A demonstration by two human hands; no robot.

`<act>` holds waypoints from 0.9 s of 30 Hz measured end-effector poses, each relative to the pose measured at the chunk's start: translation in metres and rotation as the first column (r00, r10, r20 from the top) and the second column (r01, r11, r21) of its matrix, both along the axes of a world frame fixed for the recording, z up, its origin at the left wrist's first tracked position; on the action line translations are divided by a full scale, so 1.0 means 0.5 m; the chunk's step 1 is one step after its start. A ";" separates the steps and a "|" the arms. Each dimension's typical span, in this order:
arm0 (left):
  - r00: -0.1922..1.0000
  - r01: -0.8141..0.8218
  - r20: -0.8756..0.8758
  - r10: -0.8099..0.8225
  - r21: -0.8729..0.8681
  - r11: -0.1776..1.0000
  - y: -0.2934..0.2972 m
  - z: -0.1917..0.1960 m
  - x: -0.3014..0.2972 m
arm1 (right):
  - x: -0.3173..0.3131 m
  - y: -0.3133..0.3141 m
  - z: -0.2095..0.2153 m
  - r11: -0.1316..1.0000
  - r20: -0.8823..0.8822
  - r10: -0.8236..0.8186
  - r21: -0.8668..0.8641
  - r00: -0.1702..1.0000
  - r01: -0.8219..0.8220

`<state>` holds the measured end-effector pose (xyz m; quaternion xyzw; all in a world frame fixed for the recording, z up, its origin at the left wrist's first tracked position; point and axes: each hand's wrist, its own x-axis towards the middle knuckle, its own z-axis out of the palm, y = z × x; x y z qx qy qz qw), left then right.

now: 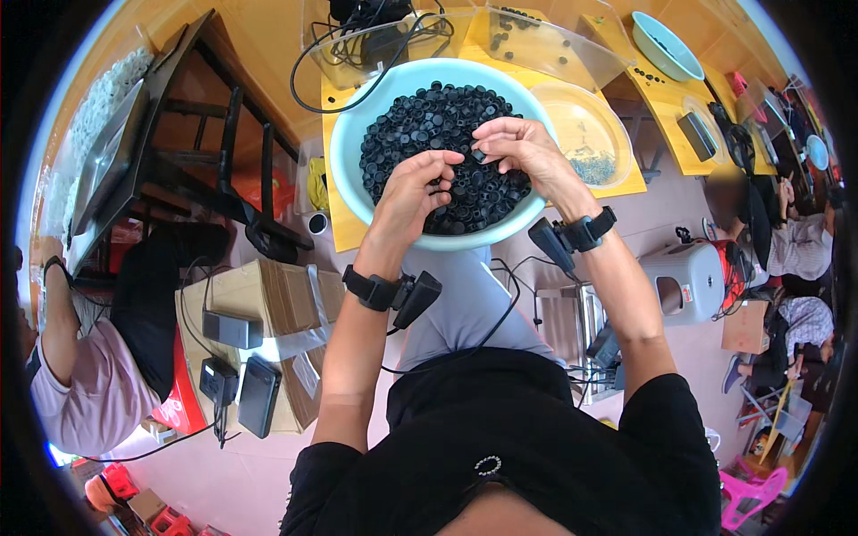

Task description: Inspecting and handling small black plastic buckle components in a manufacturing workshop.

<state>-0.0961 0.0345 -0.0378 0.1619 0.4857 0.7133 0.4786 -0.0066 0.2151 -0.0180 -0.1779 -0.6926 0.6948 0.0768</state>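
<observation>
A wide pale-blue basin [350, 192] holds a heap of small round black plastic caps [411, 125]. Both of my hands are over it, their fingertips close together. Between the thumb and fingers of my right hand [534, 159] is a small black cap [478, 155]. My left hand [413, 189] is closed, its thumb and forefinger pressed together toward that cap; whatever it may hold is hidden. Black straps with dark box-shaped devices sit on both of my wrists.
A round clear tray [617, 134] with small metallic pieces stands right of the basin on the yellow table [344, 234]. Black cables [308, 54] lie behind. Another light-blue basin [693, 67] is far right. Cardboard boxes [232, 299] with power adapters stand at left, near another person.
</observation>
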 end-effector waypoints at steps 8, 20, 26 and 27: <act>0.994 -0.070 -0.096 0.060 -0.105 0.992 0.009 0.013 0.014 | 0.010 -0.060 0.024 0.998 -0.109 0.041 0.042 0.993 -0.037; 0.996 -0.057 -0.079 0.052 -0.064 0.996 0.008 0.002 0.008 | 0.016 -0.055 0.015 0.989 -0.248 -0.135 -0.090 0.959 0.116; 0.901 -0.169 -0.410 0.139 -0.038 0.985 0.008 0.009 0.030 | 0.042 -0.066 0.013 0.967 -0.298 -0.239 0.018 0.924 0.255; 0.937 -0.158 -0.325 0.128 -0.068 0.985 0.009 0.012 0.028 | 0.043 -0.076 0.013 0.958 -0.323 -0.248 0.057 0.913 0.280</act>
